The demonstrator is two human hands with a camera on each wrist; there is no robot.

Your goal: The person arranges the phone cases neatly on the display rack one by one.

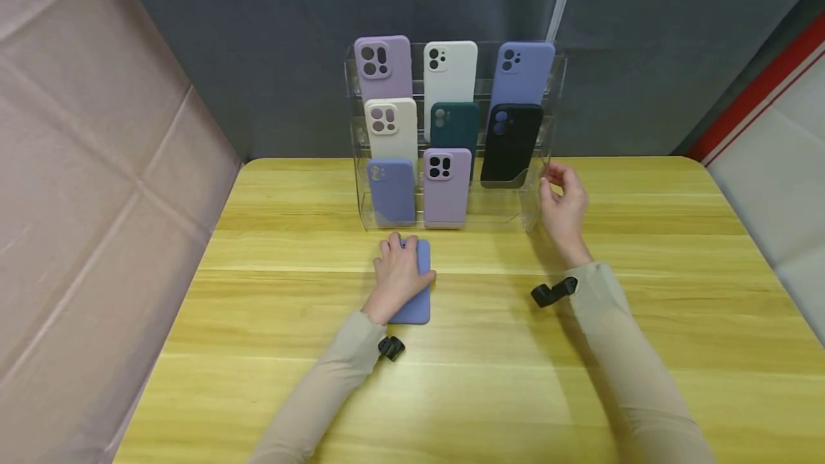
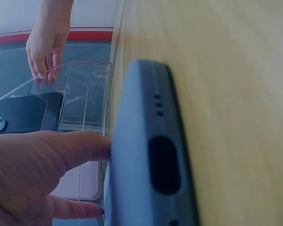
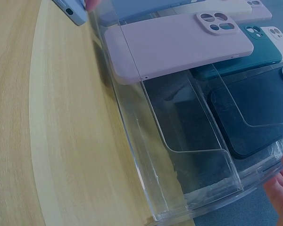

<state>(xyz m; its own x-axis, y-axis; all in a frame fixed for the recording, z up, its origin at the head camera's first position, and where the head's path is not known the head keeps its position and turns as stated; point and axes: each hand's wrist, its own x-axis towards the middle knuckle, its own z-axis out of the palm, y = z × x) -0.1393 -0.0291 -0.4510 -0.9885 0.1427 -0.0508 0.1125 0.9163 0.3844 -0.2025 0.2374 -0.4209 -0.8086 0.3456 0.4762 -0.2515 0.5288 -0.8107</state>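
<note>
My left hand lies over a blue phone case flat on the table, its fingers spread and the thumb toward the right side. In the left wrist view the thumb and a finger reach down to the case, whose end with the charging-port cutout faces the camera. My right hand pinches the right side edge of a clear acrylic display rack; in the right wrist view thumb and fingers lie on either side of that edge. Several phone cases stand on the rack's tiers.
A lilac case and a blue case stand on the lowest tier. Behind them are a black case, a green case and others. A grey curtain hangs behind the wooden table.
</note>
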